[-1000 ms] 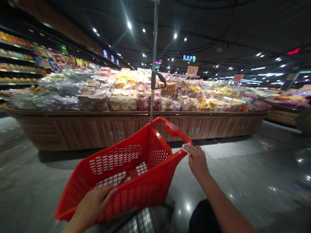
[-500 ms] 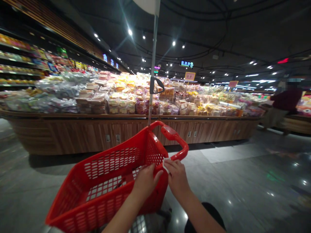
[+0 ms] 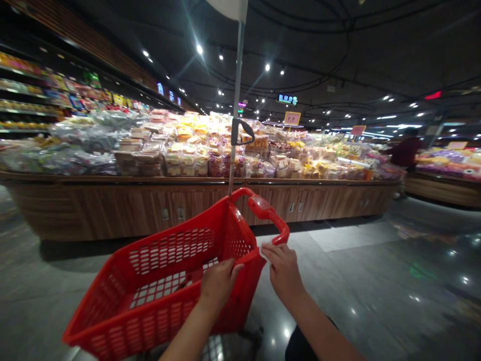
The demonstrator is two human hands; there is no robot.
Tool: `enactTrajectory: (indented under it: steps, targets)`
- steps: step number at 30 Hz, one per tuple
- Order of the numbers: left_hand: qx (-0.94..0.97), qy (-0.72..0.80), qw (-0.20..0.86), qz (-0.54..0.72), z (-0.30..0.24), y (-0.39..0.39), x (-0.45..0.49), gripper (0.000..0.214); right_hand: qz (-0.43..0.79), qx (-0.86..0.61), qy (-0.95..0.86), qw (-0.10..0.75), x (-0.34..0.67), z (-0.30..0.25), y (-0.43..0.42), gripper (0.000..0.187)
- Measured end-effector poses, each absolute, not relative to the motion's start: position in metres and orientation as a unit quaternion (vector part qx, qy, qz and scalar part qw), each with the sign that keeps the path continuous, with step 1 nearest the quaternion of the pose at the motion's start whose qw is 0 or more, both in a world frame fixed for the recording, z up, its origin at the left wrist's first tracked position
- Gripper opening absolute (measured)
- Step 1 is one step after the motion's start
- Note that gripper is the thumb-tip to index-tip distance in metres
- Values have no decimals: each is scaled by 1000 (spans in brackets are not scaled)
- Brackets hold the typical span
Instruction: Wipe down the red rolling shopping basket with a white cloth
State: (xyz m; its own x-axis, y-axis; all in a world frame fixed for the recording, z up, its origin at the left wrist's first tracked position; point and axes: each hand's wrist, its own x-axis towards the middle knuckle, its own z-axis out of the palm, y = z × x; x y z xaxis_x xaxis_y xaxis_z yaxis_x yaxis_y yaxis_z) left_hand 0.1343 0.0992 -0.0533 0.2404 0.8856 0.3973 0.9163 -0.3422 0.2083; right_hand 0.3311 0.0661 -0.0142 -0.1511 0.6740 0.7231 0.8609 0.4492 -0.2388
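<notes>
Red perforated plastic shopping basket (image 3: 180,245) carried low above polished grey stone floor (image 3: 376,281); left hand (image 3: 220,283) curled closed over near rim, right hand (image 3: 283,271) half-closed at rim corner, contact unclear. Two-handed hold looks steady. Wood-fronted display counter (image 3: 112,210) of bagged baked goods (image 3: 195,155) ahead.

The shopping basket (image 3: 233,316) is glossy red plastic; the display counter (image 3: 112,210) has wood-grain panels; the floor (image 3: 356,281) is polished stone.

1. The left hand (image 3: 220,283) curls over the rim of a red plastic shopping basket (image 3: 112,296).
2. The right hand (image 3: 283,271) sits at the rim's corner, below the basket's handle (image 3: 268,213).
3. A wooden display counter (image 3: 188,205) piled with bagged pastries (image 3: 188,150) stands ahead.
4. A person in a dark red top (image 3: 406,152) is beyond the counter's right end.
</notes>
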Motion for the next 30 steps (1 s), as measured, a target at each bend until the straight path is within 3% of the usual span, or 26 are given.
enactTrajectory:
  steps: [7, 13, 16, 20, 26, 30]
  targets:
    - [-791, -565, 42, -232, -53, 98, 122, 41, -137, -554, -712, 409, 360, 5, 73, 49]
    - [-795, -557, 43, -237, -56, 100, 116, 42, -119, -510, -762, 382, 356, 3, 63, 57]
    - [-797, -551, 43, -241, -58, 100, 112, 43, -108, -499, -776, 371, 364, 14, 76, 50]
    - [-802, -542, 39, -248, -58, 100, 108, 45, -95, -471, -813, 329, 386, 40, 97, 41]
    - [-808, -529, 34, -257, -61, 97, 98, 43, 14, -335, -907, 255, 417, 64, 94, 56]
    - [-813, -520, 31, -260, -60, 96, 92, 43, -12, -302, -926, 225, 412, 68, 112, 46]
